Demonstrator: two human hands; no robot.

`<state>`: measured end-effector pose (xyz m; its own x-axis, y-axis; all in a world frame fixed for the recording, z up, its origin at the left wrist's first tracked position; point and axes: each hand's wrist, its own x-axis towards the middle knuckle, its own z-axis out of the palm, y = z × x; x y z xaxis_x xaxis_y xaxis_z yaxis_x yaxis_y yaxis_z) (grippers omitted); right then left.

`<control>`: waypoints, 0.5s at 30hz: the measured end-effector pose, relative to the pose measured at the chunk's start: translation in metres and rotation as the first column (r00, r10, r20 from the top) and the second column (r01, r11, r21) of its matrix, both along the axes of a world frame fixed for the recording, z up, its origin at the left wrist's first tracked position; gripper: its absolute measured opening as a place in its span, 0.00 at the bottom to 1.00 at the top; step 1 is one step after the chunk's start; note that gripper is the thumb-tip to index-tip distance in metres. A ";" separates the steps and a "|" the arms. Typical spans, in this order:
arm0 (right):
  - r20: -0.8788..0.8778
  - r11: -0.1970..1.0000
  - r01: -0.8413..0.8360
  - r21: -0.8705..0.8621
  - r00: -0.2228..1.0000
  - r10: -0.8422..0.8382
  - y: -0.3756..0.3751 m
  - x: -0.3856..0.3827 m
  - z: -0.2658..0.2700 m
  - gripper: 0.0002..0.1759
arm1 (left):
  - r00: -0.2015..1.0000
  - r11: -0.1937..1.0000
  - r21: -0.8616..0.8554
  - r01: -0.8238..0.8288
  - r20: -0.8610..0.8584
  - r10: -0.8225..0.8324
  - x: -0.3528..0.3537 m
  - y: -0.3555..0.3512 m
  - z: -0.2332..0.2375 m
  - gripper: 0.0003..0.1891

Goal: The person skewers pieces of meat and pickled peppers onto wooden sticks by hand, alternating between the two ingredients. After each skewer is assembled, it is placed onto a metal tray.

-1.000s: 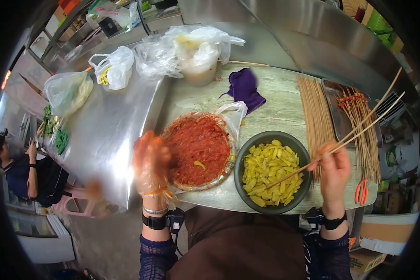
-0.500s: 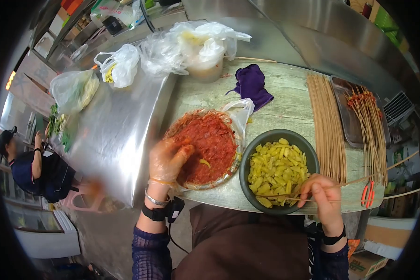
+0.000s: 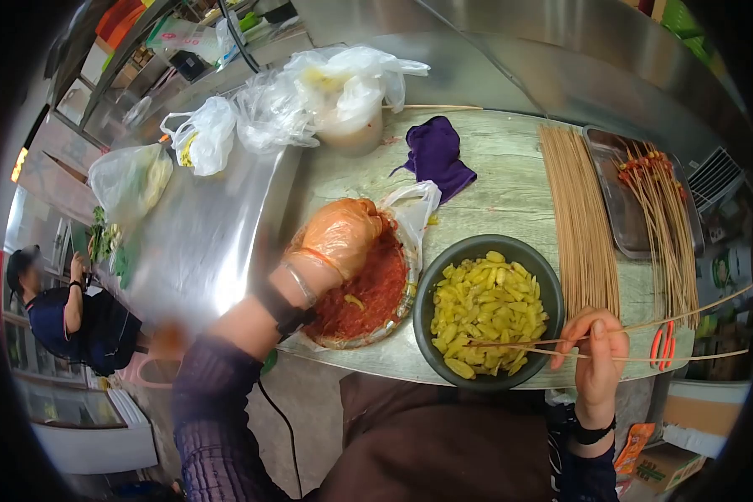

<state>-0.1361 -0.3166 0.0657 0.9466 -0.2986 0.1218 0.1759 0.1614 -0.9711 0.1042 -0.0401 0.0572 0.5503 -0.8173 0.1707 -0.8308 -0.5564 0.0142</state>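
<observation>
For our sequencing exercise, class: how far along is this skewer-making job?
Done: several red-tipped meat skewers lie in the steel tray. In hand: the gloved left hand rests on the red minced meat; the right hand holds two bamboo skewers over the dark bowl of yellow pieces. Left: a pile of bare sticks.

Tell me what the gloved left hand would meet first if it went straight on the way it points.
The gloved left hand, over the round tray of red minced paste, points up and right. First in that line is probably the crumpled clear plastic bag, with the purple cloth beyond; depth is unclear.
</observation>
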 end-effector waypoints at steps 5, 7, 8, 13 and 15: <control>-0.012 0.999 0.022 0.028 1.000 -0.022 -0.005 -0.004 0.000 0.18 | 0.998 0.999 0.042 -0.014 -0.062 0.017 0.004 -0.006 -0.010 0.10; -0.015 1.000 0.020 0.023 1.000 -0.020 -0.004 -0.004 0.000 0.18 | 0.995 0.999 0.032 -0.015 -0.100 0.018 0.003 -0.006 -0.009 0.10; -0.019 1.000 0.017 0.017 1.000 -0.017 -0.003 -0.004 0.001 0.18 | 0.993 1.000 0.013 -0.020 -0.116 0.021 0.003 -0.005 -0.011 0.11; -0.023 0.999 0.032 0.012 0.999 -0.032 -0.001 -0.008 0.003 0.17 | 0.954 0.984 -0.178 -0.019 -0.297 -0.035 -0.002 0.011 -0.006 0.09; -0.020 0.999 0.036 0.014 0.999 -0.036 -0.003 -0.010 0.001 0.17 | 0.853 0.937 -0.301 -0.178 -0.522 -0.005 -0.008 0.028 -0.006 0.06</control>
